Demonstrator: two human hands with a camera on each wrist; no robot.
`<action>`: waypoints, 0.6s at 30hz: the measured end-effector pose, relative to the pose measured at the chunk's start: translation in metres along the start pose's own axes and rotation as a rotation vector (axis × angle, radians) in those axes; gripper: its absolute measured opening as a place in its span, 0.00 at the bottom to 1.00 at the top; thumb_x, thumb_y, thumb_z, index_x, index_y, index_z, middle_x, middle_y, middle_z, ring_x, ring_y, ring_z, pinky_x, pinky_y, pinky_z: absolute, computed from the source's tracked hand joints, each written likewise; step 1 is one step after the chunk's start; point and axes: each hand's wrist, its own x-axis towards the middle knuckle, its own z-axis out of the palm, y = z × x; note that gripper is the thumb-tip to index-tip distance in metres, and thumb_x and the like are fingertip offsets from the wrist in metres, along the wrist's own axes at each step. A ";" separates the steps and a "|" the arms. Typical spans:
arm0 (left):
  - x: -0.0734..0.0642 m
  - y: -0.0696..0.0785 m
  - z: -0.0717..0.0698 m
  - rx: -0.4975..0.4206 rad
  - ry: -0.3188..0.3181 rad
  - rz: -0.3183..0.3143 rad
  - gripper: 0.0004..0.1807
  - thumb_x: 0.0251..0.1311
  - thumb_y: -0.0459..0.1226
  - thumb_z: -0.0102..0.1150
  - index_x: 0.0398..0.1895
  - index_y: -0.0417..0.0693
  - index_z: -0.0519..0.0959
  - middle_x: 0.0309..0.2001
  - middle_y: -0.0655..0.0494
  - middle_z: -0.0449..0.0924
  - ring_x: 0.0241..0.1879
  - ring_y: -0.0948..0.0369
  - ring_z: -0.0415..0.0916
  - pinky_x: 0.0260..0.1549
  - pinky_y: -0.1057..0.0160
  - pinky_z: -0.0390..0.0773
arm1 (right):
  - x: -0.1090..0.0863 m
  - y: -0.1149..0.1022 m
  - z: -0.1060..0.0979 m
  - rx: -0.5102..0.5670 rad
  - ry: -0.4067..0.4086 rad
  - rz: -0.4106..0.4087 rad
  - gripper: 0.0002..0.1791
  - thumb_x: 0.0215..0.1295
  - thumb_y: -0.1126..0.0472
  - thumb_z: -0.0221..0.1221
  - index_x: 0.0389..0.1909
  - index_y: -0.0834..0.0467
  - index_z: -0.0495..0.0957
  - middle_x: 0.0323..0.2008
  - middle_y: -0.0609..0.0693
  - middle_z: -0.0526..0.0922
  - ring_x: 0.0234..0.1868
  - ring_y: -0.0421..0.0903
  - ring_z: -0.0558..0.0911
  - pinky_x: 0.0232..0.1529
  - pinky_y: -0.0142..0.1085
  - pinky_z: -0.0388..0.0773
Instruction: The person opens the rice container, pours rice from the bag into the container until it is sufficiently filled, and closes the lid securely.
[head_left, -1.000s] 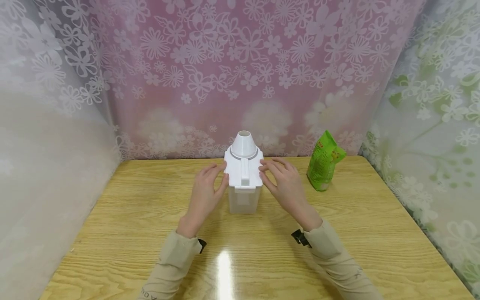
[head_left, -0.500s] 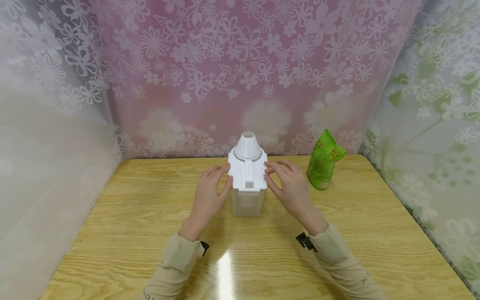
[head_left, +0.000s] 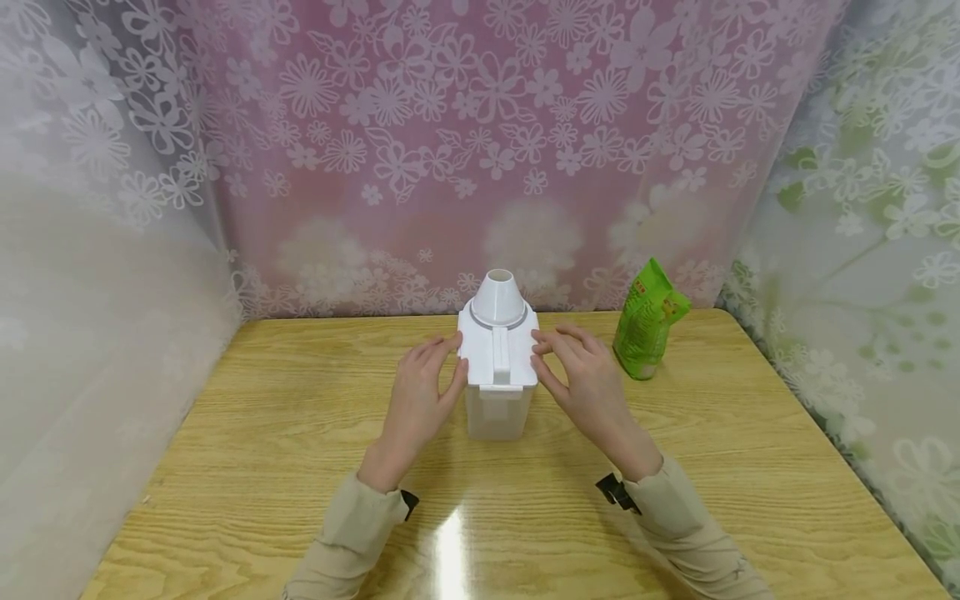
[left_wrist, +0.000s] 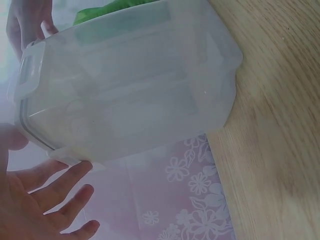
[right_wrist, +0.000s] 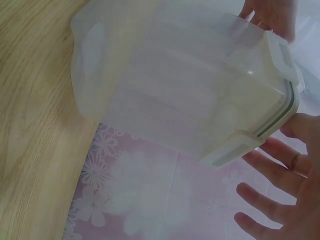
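Observation:
A translucent plastic storage container (head_left: 498,414) stands upright on the wooden table, its white lid (head_left: 480,357) topped by a cone-shaped spout cap (head_left: 498,302) and a raised handle. My left hand (head_left: 420,400) grips the lid's left side; in the left wrist view its thumb lies at the lid rim and fingertips touch a side clip (left_wrist: 69,156). On the opposite side my right hand (head_left: 592,392) holds the lid edge likewise, with fingers by another side clip (right_wrist: 235,149) in the right wrist view. Through its walls no contents are visible.
A green printed bag (head_left: 647,321) stands at the back right of the wooden table (head_left: 285,417). Floral curtains (head_left: 480,150) close off the back and both sides.
The container has shifted slightly right and toward me, with both hands moving along with it. Their hold on the lid looks the same. The green bag stays put.

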 end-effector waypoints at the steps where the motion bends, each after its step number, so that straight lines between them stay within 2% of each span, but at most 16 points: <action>1: 0.000 0.001 0.000 0.003 -0.001 0.000 0.20 0.72 0.40 0.56 0.60 0.38 0.80 0.57 0.44 0.83 0.60 0.43 0.77 0.64 0.41 0.70 | 0.000 0.000 0.000 0.002 0.002 0.000 0.17 0.63 0.62 0.69 0.52 0.60 0.84 0.38 0.49 0.88 0.56 0.60 0.81 0.56 0.56 0.76; 4: -0.001 0.002 -0.001 0.013 -0.004 0.001 0.20 0.72 0.40 0.56 0.60 0.38 0.80 0.57 0.44 0.83 0.60 0.43 0.77 0.64 0.41 0.70 | 0.001 0.000 0.000 -0.004 0.007 -0.005 0.15 0.62 0.62 0.69 0.49 0.59 0.84 0.39 0.49 0.89 0.55 0.60 0.81 0.54 0.55 0.77; 8: -0.001 0.001 -0.001 0.017 -0.001 0.000 0.20 0.72 0.40 0.56 0.60 0.38 0.80 0.58 0.43 0.83 0.60 0.43 0.77 0.64 0.41 0.70 | 0.006 -0.001 0.001 -0.030 0.012 -0.035 0.11 0.65 0.60 0.68 0.46 0.59 0.85 0.48 0.52 0.88 0.55 0.58 0.81 0.54 0.53 0.78; 10: -0.001 0.001 -0.001 0.014 0.000 -0.001 0.20 0.72 0.40 0.56 0.60 0.38 0.80 0.58 0.43 0.83 0.60 0.43 0.77 0.64 0.41 0.70 | 0.009 -0.002 0.002 -0.038 0.013 -0.062 0.14 0.70 0.56 0.63 0.51 0.59 0.84 0.54 0.54 0.86 0.55 0.57 0.82 0.55 0.51 0.78; 13: -0.002 0.001 -0.001 0.008 -0.004 0.000 0.20 0.72 0.40 0.56 0.60 0.37 0.80 0.57 0.43 0.83 0.60 0.43 0.77 0.65 0.42 0.70 | 0.012 -0.007 0.003 -0.042 -0.003 -0.123 0.24 0.78 0.47 0.52 0.64 0.58 0.78 0.61 0.54 0.81 0.58 0.56 0.80 0.57 0.52 0.77; 16: -0.002 0.002 -0.002 0.003 -0.008 0.006 0.20 0.72 0.40 0.56 0.60 0.37 0.80 0.57 0.43 0.83 0.60 0.43 0.77 0.65 0.42 0.69 | 0.012 -0.011 0.006 -0.062 -0.044 -0.199 0.32 0.81 0.40 0.40 0.70 0.56 0.72 0.67 0.54 0.76 0.62 0.56 0.78 0.58 0.53 0.76; 18: -0.002 0.002 -0.002 0.000 -0.009 0.010 0.20 0.72 0.40 0.56 0.60 0.37 0.80 0.57 0.42 0.83 0.60 0.43 0.77 0.65 0.42 0.70 | 0.011 -0.013 0.010 -0.093 -0.074 -0.245 0.34 0.81 0.38 0.37 0.72 0.55 0.71 0.69 0.53 0.74 0.64 0.56 0.77 0.58 0.54 0.76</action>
